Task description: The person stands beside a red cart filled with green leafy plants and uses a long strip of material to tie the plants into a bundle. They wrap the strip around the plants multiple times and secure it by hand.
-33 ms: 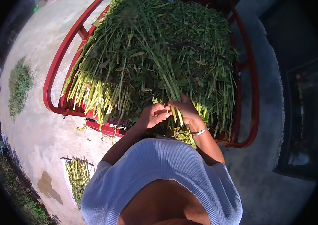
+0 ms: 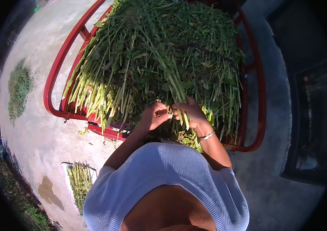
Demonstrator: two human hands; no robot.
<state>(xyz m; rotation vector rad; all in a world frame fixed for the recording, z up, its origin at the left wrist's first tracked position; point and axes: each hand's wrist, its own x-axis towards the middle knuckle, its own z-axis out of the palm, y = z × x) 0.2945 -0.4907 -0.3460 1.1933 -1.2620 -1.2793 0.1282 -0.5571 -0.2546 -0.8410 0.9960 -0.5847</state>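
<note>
By the red metal cart (image 2: 46, 92), the right hand (image 2: 195, 116) had fingers wrapped round slim green stalks (image 2: 176, 88), the left hand (image 2: 152, 116) bent fingers, hold unclear, while a leafy heap (image 2: 209, 46) remained aboard.

I see red rails (image 2: 261, 98) at the upper left and right, a dark-green plant heap (image 2: 148, 50) between them, green stalks (image 2: 179, 91) paling to yellow-white mid-frame, a silvery bracelet (image 2: 207, 136), a ribbed lavender-blue top (image 2: 167, 165) below, and light-grey floor (image 2: 36, 146) leftward.
</note>
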